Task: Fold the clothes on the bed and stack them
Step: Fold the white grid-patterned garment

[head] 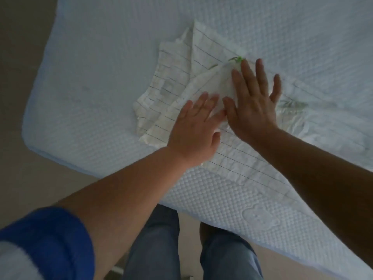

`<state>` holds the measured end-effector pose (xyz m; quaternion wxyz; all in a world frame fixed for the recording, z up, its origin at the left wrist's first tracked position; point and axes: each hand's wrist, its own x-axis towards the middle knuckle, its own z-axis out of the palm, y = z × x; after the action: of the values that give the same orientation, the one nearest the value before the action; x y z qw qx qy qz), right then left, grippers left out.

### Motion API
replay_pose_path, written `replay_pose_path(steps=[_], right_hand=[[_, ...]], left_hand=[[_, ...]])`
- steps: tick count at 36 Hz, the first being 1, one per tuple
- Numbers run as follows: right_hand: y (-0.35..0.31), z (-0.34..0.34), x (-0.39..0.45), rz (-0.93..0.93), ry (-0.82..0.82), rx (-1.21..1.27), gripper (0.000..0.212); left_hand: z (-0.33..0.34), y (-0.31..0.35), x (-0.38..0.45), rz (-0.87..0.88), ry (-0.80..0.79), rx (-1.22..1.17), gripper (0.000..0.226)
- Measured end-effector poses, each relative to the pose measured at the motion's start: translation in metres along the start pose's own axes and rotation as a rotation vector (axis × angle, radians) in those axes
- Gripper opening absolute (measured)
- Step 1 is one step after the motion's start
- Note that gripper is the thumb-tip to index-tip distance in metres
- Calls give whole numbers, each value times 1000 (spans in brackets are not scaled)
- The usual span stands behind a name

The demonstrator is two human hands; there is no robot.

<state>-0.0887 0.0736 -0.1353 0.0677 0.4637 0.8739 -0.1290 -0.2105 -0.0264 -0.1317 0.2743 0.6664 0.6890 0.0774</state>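
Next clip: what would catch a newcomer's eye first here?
Two flat hands side by side at centre, the left hand and right hand, pressing on a white striped garment. It lies rumpled and partly folded on the pale quilted bed. A small bright green detail shows by the right fingertips.

White garment (173,77) with thin dark stripes, green trim; pale-blue dotted quilted bedcover (90,57).
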Motion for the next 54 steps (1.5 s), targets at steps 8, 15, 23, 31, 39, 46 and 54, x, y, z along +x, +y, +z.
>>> replay_pose_path(steps=[8, 15, 23, 31, 39, 46, 54], right_hand=[[37, 20, 2, -64, -103, 18, 69], [80, 4, -94, 207, -3, 123, 67], [185, 42, -175, 505, -165, 34, 70], [245, 45, -223, 729, -102, 117, 68], [200, 36, -239, 495, -10, 238, 69], [218, 52, -238, 696, 1, 362, 73], [231, 22, -218, 1031, 130, 661, 66]], left_hand=[[24, -15, 15, -48, -106, 257, 71], [17, 36, 19, -6, -45, 233, 74], [58, 71, 53, 88, -299, 397, 79], [62, 79, 53, 27, -259, 398, 82], [67, 141, 47, 236, 38, 286, 64], [108, 150, 84, 232, -282, 405, 78], [109, 150, 85, 221, -256, 374, 80]])
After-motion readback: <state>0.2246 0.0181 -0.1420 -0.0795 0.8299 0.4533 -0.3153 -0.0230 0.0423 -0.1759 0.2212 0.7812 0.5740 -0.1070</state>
